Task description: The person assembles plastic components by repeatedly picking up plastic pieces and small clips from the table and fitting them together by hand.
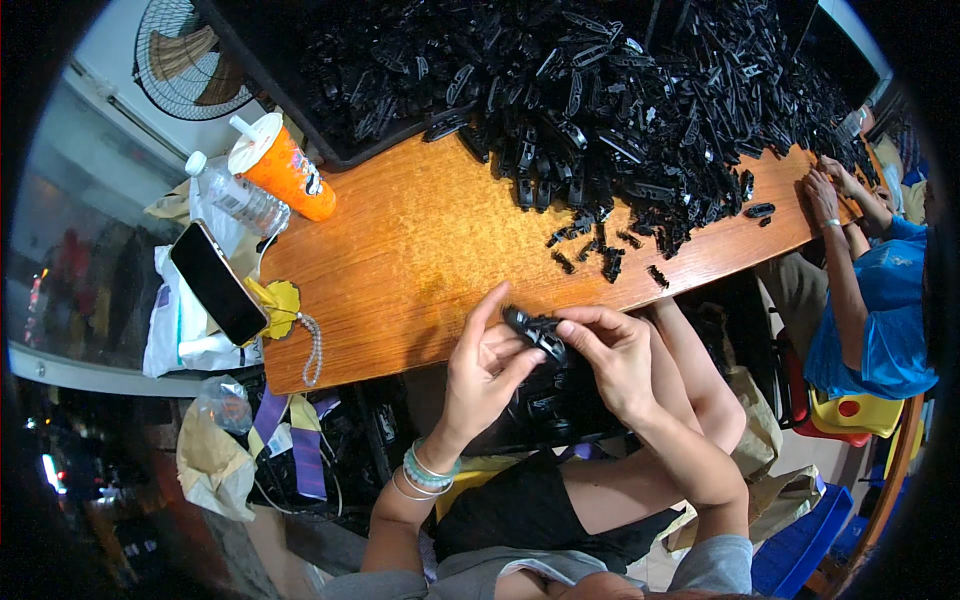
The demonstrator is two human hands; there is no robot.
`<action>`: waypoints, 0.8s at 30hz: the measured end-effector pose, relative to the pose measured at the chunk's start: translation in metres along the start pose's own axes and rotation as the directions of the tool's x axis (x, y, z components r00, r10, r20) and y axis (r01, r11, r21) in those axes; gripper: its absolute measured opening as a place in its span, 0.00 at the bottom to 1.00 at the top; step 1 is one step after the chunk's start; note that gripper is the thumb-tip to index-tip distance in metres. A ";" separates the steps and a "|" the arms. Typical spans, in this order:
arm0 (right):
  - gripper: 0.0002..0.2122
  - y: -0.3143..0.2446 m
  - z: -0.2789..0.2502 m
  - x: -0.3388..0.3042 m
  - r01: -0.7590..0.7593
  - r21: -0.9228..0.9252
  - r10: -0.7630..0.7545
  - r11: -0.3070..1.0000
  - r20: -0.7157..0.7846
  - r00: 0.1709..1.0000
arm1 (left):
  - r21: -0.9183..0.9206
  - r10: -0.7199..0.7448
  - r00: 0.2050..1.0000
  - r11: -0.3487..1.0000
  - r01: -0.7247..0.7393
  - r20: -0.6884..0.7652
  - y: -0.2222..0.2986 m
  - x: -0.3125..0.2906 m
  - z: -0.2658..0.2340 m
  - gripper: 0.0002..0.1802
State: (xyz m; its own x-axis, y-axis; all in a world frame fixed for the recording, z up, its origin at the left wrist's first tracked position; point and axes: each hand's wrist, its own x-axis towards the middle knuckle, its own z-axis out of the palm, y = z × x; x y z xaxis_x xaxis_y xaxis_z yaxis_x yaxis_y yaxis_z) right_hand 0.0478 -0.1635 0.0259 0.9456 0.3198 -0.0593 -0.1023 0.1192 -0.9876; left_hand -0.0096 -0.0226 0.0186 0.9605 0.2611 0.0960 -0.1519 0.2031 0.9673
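Pinching one side of a black plastic part between thumb and fingers, the left hand had its index finger extended; the right hand gripped the opposite end with thumb and forefinger. Seen from above, the part was held by the near edge of the wooden table. Beyond it, small black pieces lay scattered before a large heap of black parts. To the left, a phone stood tilted near a clear bottle and an orange cup. At right, whether a co-worker's hands gripped anything could not be told.
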 end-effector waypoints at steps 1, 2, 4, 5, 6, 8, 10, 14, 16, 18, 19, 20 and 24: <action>0.04 -0.001 0.002 -0.003 -0.039 0.026 0.038 0.999 0.013 0.999 | -0.179 -0.042 0.999 0.983 0.044 0.011 0.004 0.001 0.004 0.16; 0.04 0.000 0.002 -0.004 -0.039 0.028 0.039 0.999 0.015 0.999 | -0.177 -0.043 0.999 0.983 0.044 0.010 0.001 0.001 -0.001 0.16; 0.04 0.002 0.001 -0.003 0.125 -0.085 -0.121 0.988 0.052 0.991 | 0.076 -0.062 0.991 0.996 0.053 0.118 -0.003 0.003 -0.011 0.15; 0.05 -0.001 -0.001 -0.001 0.267 -0.265 -0.250 0.927 0.098 0.963 | 0.042 -0.064 0.990 0.997 0.060 0.124 -0.003 0.002 -0.013 0.14; 0.05 -0.002 0.000 -0.001 0.267 -0.264 -0.250 0.927 0.097 0.963 | 0.043 -0.064 0.990 0.997 0.059 0.124 -0.002 0.002 -0.014 0.14; 0.06 -0.004 0.003 -0.002 0.415 -0.394 -0.398 0.820 0.128 0.908 | -0.026 -0.121 0.986 0.992 0.125 0.117 0.000 0.000 -0.015 0.13; 0.06 -0.003 0.002 -0.002 0.473 -0.456 -0.458 0.753 0.151 0.876 | -0.030 -0.099 0.990 0.994 0.103 0.103 0.000 -0.001 -0.015 0.13; 0.07 -0.002 -0.004 0.003 0.566 -0.452 -0.510 0.690 0.251 0.822 | -0.044 -0.101 0.992 0.994 0.105 0.075 0.001 0.000 -0.014 0.12; 0.08 -0.001 0.000 0.001 0.409 -0.394 -0.341 0.823 0.234 0.911 | 0.055 -0.065 0.995 0.997 0.061 0.071 0.000 -0.002 -0.019 0.12; 0.09 0.000 0.000 -0.002 0.224 -0.336 -0.152 0.915 0.226 0.962 | 0.150 -0.032 0.997 0.989 0.020 0.075 0.003 -0.004 -0.023 0.11; 0.10 0.000 -0.001 -0.003 0.223 -0.370 -0.135 0.902 0.248 0.959 | 0.108 -0.090 0.991 0.991 0.079 0.098 0.007 -0.004 -0.024 0.11; 0.11 0.000 -0.002 -0.003 0.223 -0.403 -0.117 0.888 0.270 0.956 | 0.067 -0.146 0.982 0.988 0.139 0.123 0.009 -0.004 -0.026 0.10; 0.10 0.004 -0.003 -0.003 0.288 -0.404 -0.167 0.868 0.310 0.936 | 0.021 -0.187 0.966 0.982 0.186 0.176 0.008 -0.001 -0.034 0.09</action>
State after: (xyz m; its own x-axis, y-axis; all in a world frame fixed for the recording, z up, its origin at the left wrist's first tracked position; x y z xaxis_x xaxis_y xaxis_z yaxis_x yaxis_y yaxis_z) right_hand 0.0451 -0.1667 0.0221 0.8065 0.5708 0.1540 0.3083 -0.1838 -0.9334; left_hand -0.0202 0.0106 0.0184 0.9978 0.0478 -0.0467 0.0346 0.2280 0.9730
